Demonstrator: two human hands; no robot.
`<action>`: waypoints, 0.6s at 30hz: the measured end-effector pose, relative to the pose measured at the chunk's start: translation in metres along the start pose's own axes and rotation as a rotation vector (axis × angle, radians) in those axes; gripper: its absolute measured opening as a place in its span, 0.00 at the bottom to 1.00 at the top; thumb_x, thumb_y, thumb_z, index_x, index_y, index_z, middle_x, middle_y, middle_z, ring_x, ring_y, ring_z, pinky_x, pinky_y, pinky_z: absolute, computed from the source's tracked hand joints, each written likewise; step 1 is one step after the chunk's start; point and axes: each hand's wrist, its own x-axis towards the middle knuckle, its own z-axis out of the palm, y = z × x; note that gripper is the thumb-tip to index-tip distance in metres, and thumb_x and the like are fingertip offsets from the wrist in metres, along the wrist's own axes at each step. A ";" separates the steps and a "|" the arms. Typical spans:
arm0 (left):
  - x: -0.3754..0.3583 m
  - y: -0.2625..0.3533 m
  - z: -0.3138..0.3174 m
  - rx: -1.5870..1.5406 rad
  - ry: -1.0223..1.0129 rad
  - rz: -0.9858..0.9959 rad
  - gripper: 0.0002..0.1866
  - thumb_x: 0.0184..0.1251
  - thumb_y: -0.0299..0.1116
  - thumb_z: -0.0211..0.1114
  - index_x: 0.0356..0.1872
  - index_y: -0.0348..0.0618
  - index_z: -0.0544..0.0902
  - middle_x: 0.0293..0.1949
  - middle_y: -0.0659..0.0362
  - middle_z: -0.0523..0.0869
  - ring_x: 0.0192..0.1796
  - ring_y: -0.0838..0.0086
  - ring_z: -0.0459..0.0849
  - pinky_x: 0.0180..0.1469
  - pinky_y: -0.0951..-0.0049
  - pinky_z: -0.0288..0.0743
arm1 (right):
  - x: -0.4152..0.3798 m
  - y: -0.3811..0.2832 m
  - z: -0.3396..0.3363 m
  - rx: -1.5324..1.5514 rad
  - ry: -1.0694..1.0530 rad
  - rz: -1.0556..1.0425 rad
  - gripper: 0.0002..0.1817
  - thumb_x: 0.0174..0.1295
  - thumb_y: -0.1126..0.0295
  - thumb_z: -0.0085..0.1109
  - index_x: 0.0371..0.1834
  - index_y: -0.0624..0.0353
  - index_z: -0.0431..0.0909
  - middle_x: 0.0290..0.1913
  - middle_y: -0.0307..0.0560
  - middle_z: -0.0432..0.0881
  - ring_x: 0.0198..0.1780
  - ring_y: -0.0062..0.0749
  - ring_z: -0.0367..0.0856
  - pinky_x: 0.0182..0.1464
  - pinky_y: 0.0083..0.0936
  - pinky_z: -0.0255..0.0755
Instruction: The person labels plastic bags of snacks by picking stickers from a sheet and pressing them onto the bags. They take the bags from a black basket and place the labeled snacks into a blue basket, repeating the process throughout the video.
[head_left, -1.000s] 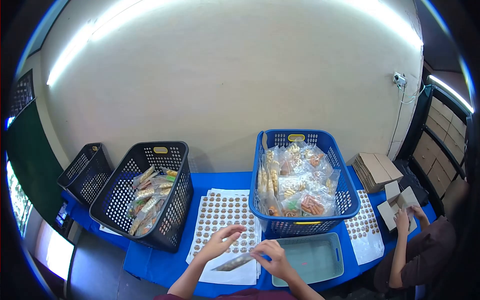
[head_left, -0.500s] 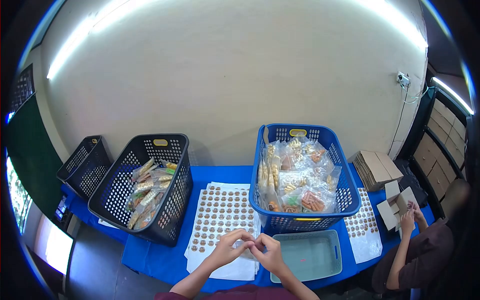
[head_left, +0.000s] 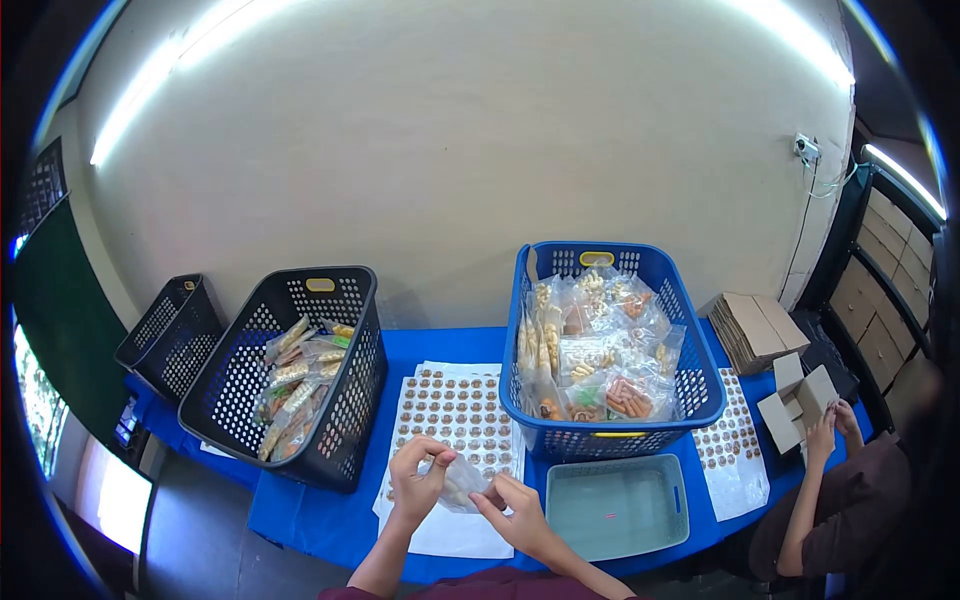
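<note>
A small clear plastic bag (head_left: 461, 484) with pale contents hangs between my hands over the sticker sheets. My left hand (head_left: 416, 480) is closed in a pinch on its upper left side. Lower down, my right hand (head_left: 516, 510) pinches the bag's right side between thumb and fingers. Beneath them lie white sheets (head_left: 455, 420) covered with rows of round brown stickers. Just right of my right hand sits a shallow grey-green tray (head_left: 615, 555).
A blue basket (head_left: 612, 440) full of snack bags stands behind the tray. To the left are a black basket (head_left: 345, 400) with more bags and a smaller black basket (head_left: 165, 350). At right, a co-worker's hands (head_left: 832, 428) are at an open carton (head_left: 785, 415), near flattened cardboard (head_left: 757, 325).
My hands have moved apart, my left hand going left and up. The bag, mostly hidden behind my fingers before, now shows stretched between them.
</note>
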 end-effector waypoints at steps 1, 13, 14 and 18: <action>0.001 0.003 0.000 0.029 0.034 0.026 0.04 0.48 0.24 0.64 0.21 0.38 0.77 0.21 0.58 0.78 0.25 0.73 0.76 0.30 0.77 0.68 | 0.001 -0.003 0.000 0.026 -0.005 0.000 0.11 0.51 0.74 0.59 0.18 0.65 0.68 0.17 0.42 0.68 0.18 0.23 0.68 0.21 0.19 0.60; 0.050 -0.007 -0.023 -0.802 0.309 -0.069 0.13 0.67 0.41 0.47 0.24 0.46 0.64 0.23 0.65 0.63 0.22 0.82 0.61 0.33 0.79 0.59 | -0.024 0.052 -0.019 0.458 -0.068 0.498 0.13 0.63 0.66 0.45 0.25 0.63 0.71 0.22 0.36 0.71 0.26 0.15 0.66 0.29 0.14 0.61; 0.048 -0.003 -0.014 -0.956 0.304 -0.127 0.14 0.68 0.40 0.44 0.24 0.45 0.65 0.22 0.64 0.64 0.23 0.81 0.64 0.37 0.76 0.64 | -0.025 0.060 -0.019 0.517 -0.039 0.500 0.13 0.63 0.66 0.45 0.27 0.63 0.72 0.24 0.36 0.72 0.27 0.15 0.66 0.30 0.14 0.61; 0.036 -0.034 0.019 -1.849 -0.041 -0.346 0.13 0.68 0.39 0.43 0.29 0.44 0.71 0.24 0.63 0.68 0.23 0.79 0.67 0.47 0.69 0.66 | -0.026 0.063 -0.013 0.705 -0.143 0.623 0.16 0.64 0.62 0.45 0.40 0.66 0.71 0.32 0.39 0.75 0.34 0.19 0.72 0.39 0.17 0.67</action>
